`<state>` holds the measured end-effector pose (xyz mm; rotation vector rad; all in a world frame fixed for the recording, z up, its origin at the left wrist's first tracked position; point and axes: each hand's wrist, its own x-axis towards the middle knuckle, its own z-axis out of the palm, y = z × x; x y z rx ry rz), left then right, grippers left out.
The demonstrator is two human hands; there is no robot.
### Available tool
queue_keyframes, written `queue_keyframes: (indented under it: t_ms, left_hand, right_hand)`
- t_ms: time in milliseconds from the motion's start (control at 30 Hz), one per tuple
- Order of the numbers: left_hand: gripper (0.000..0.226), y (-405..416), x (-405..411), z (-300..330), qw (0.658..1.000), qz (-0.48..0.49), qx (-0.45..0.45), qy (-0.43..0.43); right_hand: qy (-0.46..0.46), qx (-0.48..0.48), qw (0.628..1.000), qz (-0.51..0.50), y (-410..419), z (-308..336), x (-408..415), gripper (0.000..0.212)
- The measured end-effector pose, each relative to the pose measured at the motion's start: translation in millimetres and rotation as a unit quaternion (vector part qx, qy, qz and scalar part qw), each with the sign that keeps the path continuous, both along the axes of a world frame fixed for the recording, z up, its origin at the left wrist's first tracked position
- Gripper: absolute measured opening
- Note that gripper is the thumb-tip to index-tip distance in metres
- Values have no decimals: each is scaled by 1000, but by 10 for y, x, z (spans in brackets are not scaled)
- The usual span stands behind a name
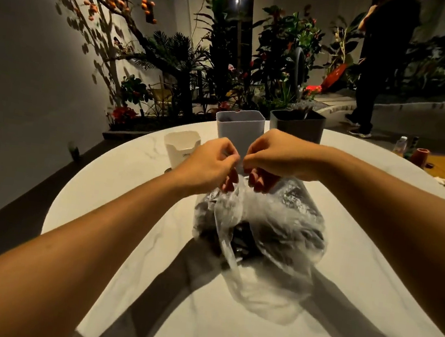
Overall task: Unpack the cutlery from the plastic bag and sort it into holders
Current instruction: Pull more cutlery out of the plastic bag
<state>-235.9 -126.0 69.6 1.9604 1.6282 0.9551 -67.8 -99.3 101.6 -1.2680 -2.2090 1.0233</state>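
Pinching the plastic bag's (258,228) top, left hand (210,164) and right hand (276,155) meet above it.

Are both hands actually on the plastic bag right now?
Touching. The head view shows the left hand and right hand pinching the gathered top of the plastic bag, film running straight from their fingertips.

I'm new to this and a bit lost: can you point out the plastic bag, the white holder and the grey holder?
plastic bag (278,225): head view, on its crinkled clear side.
white holder (177,148): head view, on its front wall.
grey holder (238,131): head view, on its front wall below the rim.
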Motion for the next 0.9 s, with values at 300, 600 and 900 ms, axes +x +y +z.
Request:
queue_keyframes:
  t_ms: [300, 600, 900]
  left_hand:
    - [10, -597, 27, -525, 990, -81, -50, 105]
    - [55, -689, -26, -837, 973, -50, 64, 217]
    - [36, -511, 65, -1018, 989, -9, 130, 77]
  right_hand:
    - [-206, -12, 975, 88, -638, -457, -8, 21]
    - [-409, 223, 883, 56, -670, -705, 297, 33]
    - [-259, 256, 930, 59, -431, -987, 291, 80]
